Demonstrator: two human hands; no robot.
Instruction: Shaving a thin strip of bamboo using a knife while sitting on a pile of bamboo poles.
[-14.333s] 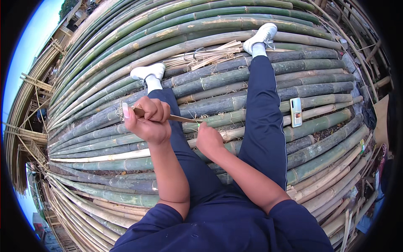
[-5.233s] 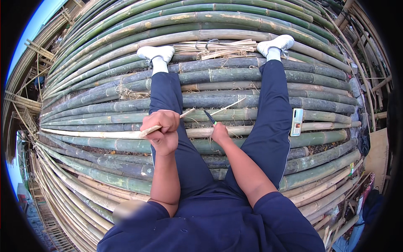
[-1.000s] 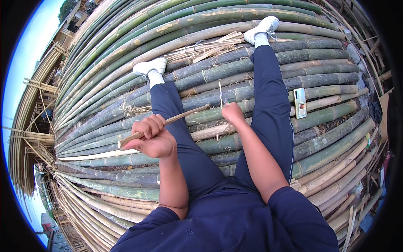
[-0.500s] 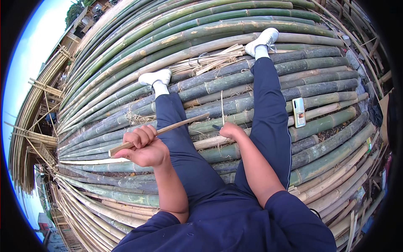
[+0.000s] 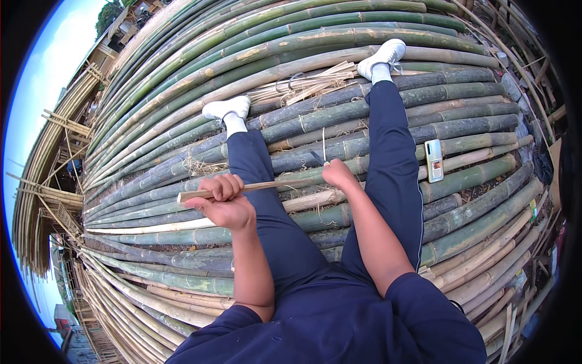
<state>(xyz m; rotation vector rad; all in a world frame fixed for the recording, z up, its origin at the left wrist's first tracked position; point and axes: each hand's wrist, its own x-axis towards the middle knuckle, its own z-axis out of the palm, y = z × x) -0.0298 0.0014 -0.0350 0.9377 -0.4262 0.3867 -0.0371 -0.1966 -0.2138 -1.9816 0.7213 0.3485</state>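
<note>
Bamboo poles (image 5: pixel 451 93) stretch beneath you. Your left hand (image 5: pixel 227 201) curls its fingers around a bamboo strip (image 5: pixel 273 184) pointing toward three o'clock; your right hand (image 5: pixel 339 175) grips a knife (image 5: pixel 317 158), blade toward ten.

The bamboo strip (image 5: pixel 270 184) was tan, paler at its cut end, and the knife (image 5: pixel 316 157) had a dark blade with a touch of bright green by the fist. The shirt (image 5: pixel 339 327) was navy, as were the trousers (image 5: pixel 291 233), edged with a thin white side line. Shoes (image 5: pixel 229 107) and socks (image 5: pixel 235 124) were white. The phone (image 5: pixel 434 151) was pale silvery blue with a darker patch. Bamboo poles (image 5: pixel 364 19) ranged from green to tan and mottled blackish grey, ringed at their joints; split strips (image 5: pixel 312 90) were straw yellow.
</note>
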